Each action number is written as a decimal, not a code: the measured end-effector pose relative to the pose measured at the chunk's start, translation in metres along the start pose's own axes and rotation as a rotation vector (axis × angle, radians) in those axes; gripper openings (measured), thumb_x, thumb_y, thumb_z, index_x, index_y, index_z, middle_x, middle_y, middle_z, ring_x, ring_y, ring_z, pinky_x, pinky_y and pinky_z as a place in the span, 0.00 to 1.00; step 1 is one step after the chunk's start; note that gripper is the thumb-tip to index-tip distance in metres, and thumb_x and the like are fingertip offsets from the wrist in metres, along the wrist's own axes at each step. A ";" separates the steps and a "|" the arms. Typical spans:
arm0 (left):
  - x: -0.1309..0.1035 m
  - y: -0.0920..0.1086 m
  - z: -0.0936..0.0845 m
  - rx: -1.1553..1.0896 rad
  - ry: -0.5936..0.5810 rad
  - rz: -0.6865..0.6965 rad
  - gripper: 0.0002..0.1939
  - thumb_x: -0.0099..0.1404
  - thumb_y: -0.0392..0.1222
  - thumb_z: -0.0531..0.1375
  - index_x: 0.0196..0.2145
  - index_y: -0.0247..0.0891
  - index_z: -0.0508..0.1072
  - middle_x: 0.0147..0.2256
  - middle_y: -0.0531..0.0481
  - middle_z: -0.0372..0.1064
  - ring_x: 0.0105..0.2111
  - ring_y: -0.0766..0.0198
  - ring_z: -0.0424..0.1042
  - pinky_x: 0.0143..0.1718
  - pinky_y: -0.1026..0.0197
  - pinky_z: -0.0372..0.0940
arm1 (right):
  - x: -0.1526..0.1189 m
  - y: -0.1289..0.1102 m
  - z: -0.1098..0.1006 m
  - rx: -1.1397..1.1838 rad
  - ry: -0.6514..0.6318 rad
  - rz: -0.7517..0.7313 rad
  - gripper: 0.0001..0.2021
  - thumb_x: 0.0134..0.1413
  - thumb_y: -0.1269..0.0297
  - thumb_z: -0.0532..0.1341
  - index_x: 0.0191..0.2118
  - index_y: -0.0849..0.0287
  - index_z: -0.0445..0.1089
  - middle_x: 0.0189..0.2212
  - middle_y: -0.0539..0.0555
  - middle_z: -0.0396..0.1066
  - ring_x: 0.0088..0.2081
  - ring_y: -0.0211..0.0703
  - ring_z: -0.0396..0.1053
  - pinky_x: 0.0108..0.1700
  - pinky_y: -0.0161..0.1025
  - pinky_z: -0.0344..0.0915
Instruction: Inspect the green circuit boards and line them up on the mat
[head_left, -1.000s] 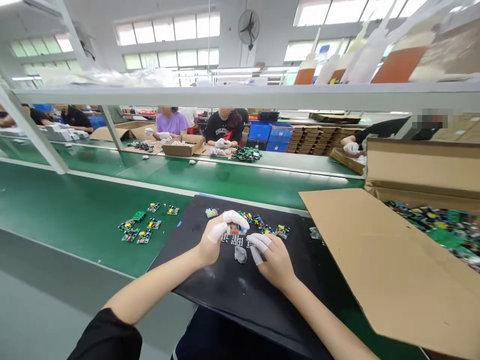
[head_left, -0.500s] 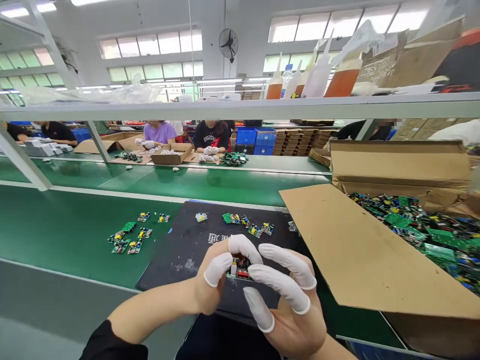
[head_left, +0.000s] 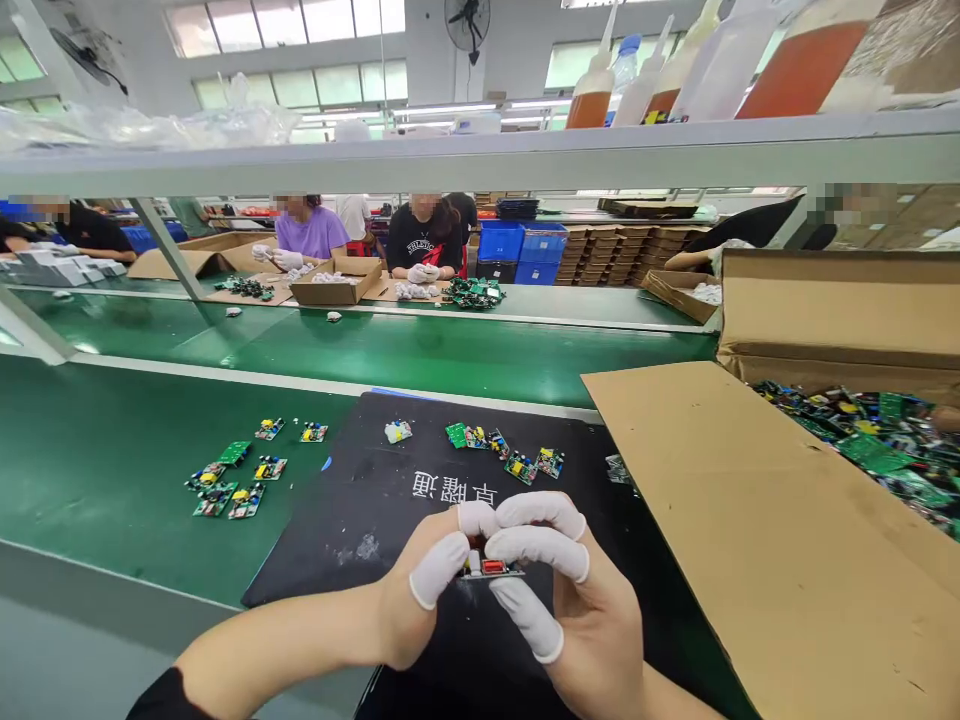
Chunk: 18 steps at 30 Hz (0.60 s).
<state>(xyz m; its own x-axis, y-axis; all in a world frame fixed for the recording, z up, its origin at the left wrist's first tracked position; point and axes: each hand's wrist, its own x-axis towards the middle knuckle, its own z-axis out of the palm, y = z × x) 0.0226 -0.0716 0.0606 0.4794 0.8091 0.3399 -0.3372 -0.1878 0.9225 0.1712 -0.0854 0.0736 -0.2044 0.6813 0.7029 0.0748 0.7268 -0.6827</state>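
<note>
A small circuit board with a red part and a white part is held low over the black mat. My left hand, in white finger covers, pinches its left end. Around its right side close the covered fingers of my right hand, thumb below and fingertips above. Beyond my hands, several boards lie in a row on the mat, and a whitish piece sits to their left. More boards are grouped on the green surface to the left.
A cardboard flap slants along the right, beside a box heaped with boards. Overhead runs a shelf with bottles. Across the green belt, people with gloved hands sit near small parts and an open carton.
My right hand's fingers have closed in on the board, which now shows more edge-on. The camera view has tilted down, so the shelf and bottles appear higher and larger.
</note>
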 end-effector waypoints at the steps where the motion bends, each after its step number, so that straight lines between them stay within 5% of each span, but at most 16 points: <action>1: 0.002 -0.001 -0.003 0.023 -0.014 0.008 0.21 0.67 0.54 0.48 0.31 0.33 0.67 0.28 0.48 0.60 0.31 0.61 0.59 0.35 0.60 0.57 | 0.001 0.004 -0.001 -0.001 -0.001 0.018 0.10 0.54 0.75 0.59 0.40 0.52 0.67 0.37 0.52 0.65 0.40 0.38 0.66 0.38 0.35 0.68; 12: 0.017 -0.029 -0.028 0.116 -0.053 -0.060 0.26 0.68 0.59 0.45 0.37 0.34 0.71 0.34 0.44 0.68 0.36 0.59 0.67 0.40 0.60 0.62 | 0.004 0.051 -0.004 0.007 -0.017 0.148 0.08 0.53 0.72 0.61 0.38 0.52 0.68 0.37 0.51 0.66 0.35 0.37 0.67 0.35 0.33 0.68; 16: 0.016 -0.044 -0.040 0.125 0.072 -0.138 0.30 0.67 0.61 0.44 0.34 0.32 0.72 0.30 0.44 0.68 0.31 0.60 0.67 0.35 0.61 0.63 | -0.008 0.085 -0.011 -0.086 -0.069 0.106 0.17 0.56 0.59 0.58 0.52 0.53 0.63 0.44 0.57 0.67 0.44 0.48 0.67 0.45 0.44 0.68; 18: 0.016 -0.053 -0.047 0.122 0.153 -0.145 0.31 0.67 0.63 0.44 0.34 0.32 0.72 0.28 0.45 0.67 0.27 0.62 0.67 0.32 0.61 0.63 | -0.015 0.102 -0.011 -0.190 -0.111 0.135 0.20 0.58 0.61 0.55 0.56 0.55 0.58 0.46 0.59 0.66 0.45 0.49 0.66 0.47 0.47 0.66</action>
<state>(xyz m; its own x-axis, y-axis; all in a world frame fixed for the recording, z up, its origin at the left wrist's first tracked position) 0.0100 -0.0226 0.0082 0.3843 0.9056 0.1794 -0.1687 -0.1222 0.9781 0.1929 -0.0205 -0.0042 -0.2855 0.7673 0.5742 0.2884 0.6402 -0.7121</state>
